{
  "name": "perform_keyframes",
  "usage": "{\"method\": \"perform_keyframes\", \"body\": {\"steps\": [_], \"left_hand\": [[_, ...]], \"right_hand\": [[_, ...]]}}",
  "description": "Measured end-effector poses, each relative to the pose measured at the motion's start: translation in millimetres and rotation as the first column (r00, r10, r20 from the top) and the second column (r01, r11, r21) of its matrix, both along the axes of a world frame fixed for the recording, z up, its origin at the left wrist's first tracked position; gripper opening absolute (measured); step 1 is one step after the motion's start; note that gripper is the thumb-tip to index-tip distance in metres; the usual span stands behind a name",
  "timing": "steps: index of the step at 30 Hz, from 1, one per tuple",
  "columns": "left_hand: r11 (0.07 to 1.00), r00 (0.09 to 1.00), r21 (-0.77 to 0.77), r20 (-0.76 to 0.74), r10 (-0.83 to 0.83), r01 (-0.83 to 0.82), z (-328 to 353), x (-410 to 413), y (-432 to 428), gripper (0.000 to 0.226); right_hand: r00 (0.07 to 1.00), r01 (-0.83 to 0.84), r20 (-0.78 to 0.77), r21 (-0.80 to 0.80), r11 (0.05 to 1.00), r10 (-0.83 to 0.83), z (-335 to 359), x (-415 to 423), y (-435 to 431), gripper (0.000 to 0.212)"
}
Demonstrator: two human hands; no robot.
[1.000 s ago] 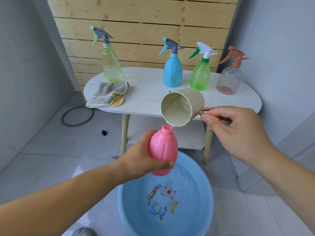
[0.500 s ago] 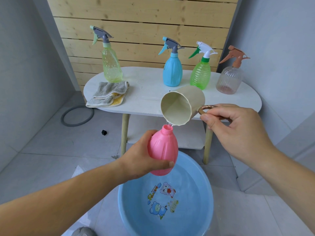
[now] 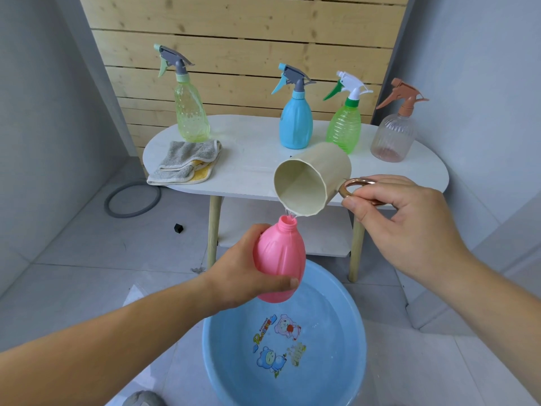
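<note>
**Fingers (image 3: 360,206) being used to hold pink bottle (image 3: 279,259) and beige cup (image 3: 313,177)**

Fingers of the left hand (image 3: 243,276) are being wrapped around the lower body of the pink bottle, with the thumb being laid across its front. The bottle is being held near upright, neck uncapped, above the far rim of the blue basin (image 3: 219,364), which is standing on the floor with water in it. The ring handle (image 3: 349,184) of the beige cup is being pinched between the thumb and curled fingers of the right hand (image 3: 409,227). The cup is being tipped onto its side, mouth toward the camera, with its lip just above the bottle neck. A thin stream of water (image 3: 291,213) is being poured from lip to neck. Four spray bottles (image 3: 295,124) and a folded cloth (image 3: 184,162) are being carried by the white table (image 3: 251,159) behind.
</note>
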State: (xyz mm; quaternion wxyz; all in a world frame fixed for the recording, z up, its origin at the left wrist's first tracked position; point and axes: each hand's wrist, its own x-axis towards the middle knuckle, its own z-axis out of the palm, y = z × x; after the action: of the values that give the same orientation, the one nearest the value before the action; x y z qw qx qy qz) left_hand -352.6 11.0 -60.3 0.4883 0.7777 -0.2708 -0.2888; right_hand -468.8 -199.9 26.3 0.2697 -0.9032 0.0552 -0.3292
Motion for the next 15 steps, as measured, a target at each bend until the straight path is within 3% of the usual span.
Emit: {"method": "perform_keyframes", "body": {"steps": [15], "left_hand": [[1.0, 1.0, 0.002, 0.0, -0.008, 0.008, -0.6, -1.0, 0.2, 0.09]], "right_hand": [[0.999, -0.011, 0.034, -0.06, 0.998, 0.013, 1.8, -1.2, 1.3, 0.01]]}}
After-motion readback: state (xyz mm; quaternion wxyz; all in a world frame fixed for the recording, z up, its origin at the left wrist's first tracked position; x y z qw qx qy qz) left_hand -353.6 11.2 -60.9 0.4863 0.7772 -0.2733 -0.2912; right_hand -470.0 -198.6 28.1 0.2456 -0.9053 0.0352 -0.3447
